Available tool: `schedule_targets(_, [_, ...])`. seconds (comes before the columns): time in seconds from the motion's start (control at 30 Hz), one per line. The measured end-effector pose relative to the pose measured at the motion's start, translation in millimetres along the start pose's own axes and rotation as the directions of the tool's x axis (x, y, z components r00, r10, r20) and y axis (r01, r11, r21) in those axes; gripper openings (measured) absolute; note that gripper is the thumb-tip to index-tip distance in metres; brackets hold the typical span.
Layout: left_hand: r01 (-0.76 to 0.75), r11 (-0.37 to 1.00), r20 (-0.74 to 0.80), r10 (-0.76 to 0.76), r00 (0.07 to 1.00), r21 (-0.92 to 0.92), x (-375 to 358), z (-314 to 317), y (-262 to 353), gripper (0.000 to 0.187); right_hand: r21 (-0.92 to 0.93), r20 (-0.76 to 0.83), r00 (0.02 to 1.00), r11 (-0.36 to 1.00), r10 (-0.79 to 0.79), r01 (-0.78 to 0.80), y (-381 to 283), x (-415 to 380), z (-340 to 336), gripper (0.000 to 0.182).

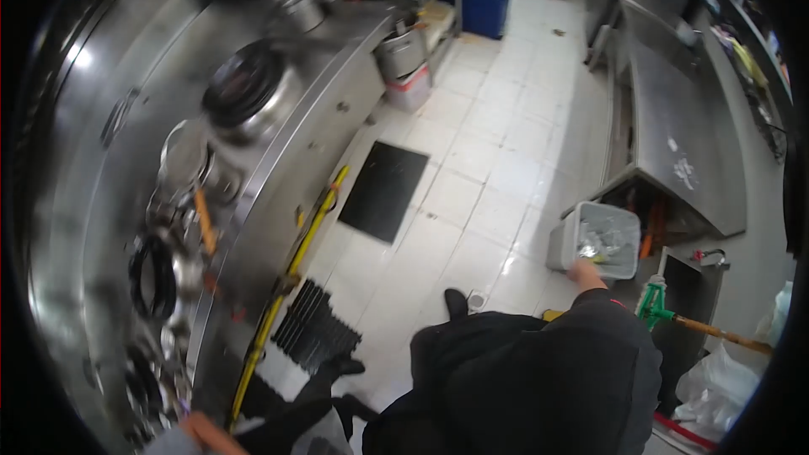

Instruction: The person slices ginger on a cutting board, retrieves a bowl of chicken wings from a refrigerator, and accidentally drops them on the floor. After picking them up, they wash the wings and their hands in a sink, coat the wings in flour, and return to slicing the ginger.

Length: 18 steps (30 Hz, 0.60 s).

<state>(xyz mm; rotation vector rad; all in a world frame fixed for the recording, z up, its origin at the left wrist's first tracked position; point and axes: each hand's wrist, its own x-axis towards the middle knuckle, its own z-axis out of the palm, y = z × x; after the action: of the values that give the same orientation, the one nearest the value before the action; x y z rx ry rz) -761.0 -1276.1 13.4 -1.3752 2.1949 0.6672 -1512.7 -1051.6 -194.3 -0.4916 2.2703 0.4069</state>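
A: Bin, what's it look like?
B: The bin [557, 246] is pale, boxy, round-cornered, open top. Crumpled clear plastic inside, plus a small yellow-green bit. Contents blurry.

A: Surface and room?
B: Kitchen, pale tiled floor [480, 173]. Steel counter [313, 128] past my left hand, crowded: big pot with a dark top [253, 93], smaller pans, an orange-brown handle [205, 221]. Yellow pole [291, 274] along its front. On the floor between my hands, further out: a flat dark mat [383, 192] and, nearer, a ridged black mat [315, 325]. Blue container [484, 7] far ahead. Steel worktable [674, 131] beyond my right hand, off to its right. Green mop head [653, 302] on a wooden handle just right of that hand; clear plastic bag [716, 383] lower right.

A: Where's the bin against your hands?
B: Right at my right hand [583, 272], which is over the near rim. Well apart from my left hand [209, 433].

A: Grip?
B: Right: fingers at the rim, too blurred to tell if they're clenched, loose or grasping something. Left: low at the frame edge by the counter, smeared and cut off, can't tell its grip either.
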Motion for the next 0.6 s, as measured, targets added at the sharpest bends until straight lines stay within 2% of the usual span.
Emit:
schedule_targets(0.03, [0.033, 0.997, -0.054, -0.037, 0.998, -0.073, 28.3, -16.4, 7.1, 0.039, 0.166, 0.005, 0.996, 0.982, -0.091, 0.089, -39.1, -3.4, -51.7, 0.029])
schedule_targets(0.07, [0.034, 0.992, -0.081, -0.044, 0.996, -0.122, 59.5, -31.8, 18.1, 0.039, -0.003, -0.085, 0.969, 0.973, -0.232, 0.232, -70.2, 49.6, -63.1, 0.032])
schedule_targets(0.1, [0.036, 0.983, -0.103, -0.055, 0.993, -0.177, 92.3, -43.2, 34.5, 0.039, -0.103, -0.177, 0.891, 0.908, -0.418, 0.406, -104.5, 100.5, -75.0, 0.033])
schedule_targets(0.13, [0.039, 0.976, -0.11, -0.063, 0.992, -0.215, 120.8, -50.6, 52.2, 0.038, 0.085, -0.24, 0.879, 0.893, -0.411, 0.441, -149.5, 32.9, -163.6, 0.036])
schedule_targets(0.17, [0.03, 0.967, -0.119, -0.062, 0.991, -0.253, 150.7, -61.8, 72.1, 0.038, 0.084, -0.242, 0.818, 0.829, -0.521, 0.553, -177.6, 38.5, -204.3, 0.037])
schedule_targets(0.2, [0.033, 0.96, -0.12, -0.069, 0.99, -0.277, 180.1, -77.6, 90.2, 0.038, 0.165, -0.364, 0.749, 0.753, -0.554, 0.637, -197.6, 43.2, -234.8, 0.036])
schedule_targets(0.27, [0.013, 0.954, -0.123, -0.052, 0.991, -0.3, 242.8, -108.9, 119.4, 0.038, 0.302, -0.411, 0.742, 0.688, -0.53, 0.659, -224.3, 16.2, -314.0, 0.036])
schedule_targets(0.33, [-0.022, 0.957, -0.128, -0.016, 0.992, -0.291, 316.8, -147.0, 143.8, 0.037, 0.324, -0.491, 0.722, 0.668, -0.487, 0.67, -226.1, 42.4, -350.6, 0.036])
schedule_targets(0.4, [-0.064, 0.961, -0.133, 0.029, 0.991, -0.27, 397.6, -190.3, 169.4, 0.037, 0.422, -0.511, 0.795, 0.709, -0.328, 0.564, -210.6, 88.2, -353.4, 0.037])
schedule_targets(0.5, [-0.175, 0.959, -0.136, 0.147, 0.98, -0.221, 541.3, -265.4, 223.8, 0.036, 0.487, -0.439, 0.898, 0.83, -0.036, 0.272, -157.4, 166.1, -285.7, 0.035])
schedule_targets(0.53, [-0.224, 0.955, -0.145, 0.198, 0.969, -0.193, 603.5, -298.2, 253.2, 0.036, 0.488, -0.33, 0.943, 0.862, 0.034, 0.14, -134.5, 161.6, -268.0, 0.033])
schedule_targets(0.57, [-0.272, 0.946, -0.149, 0.247, 0.958, -0.177, 672.5, -330.5, 296.4, 0.036, 0.566, -0.022, 0.995, 0.822, 0.1, -0.071, -111.9, 155.7, -253.5, 0.029])
schedule_targets(0.6, [-0.314, 0.933, -0.155, 0.289, 0.945, -0.173, 727.8, -364.4, 343.8, 0.036, 0.583, 0.016, 0.988, 0.801, 0.154, -0.135, -92.3, 148.1, -229.8, 0.025])
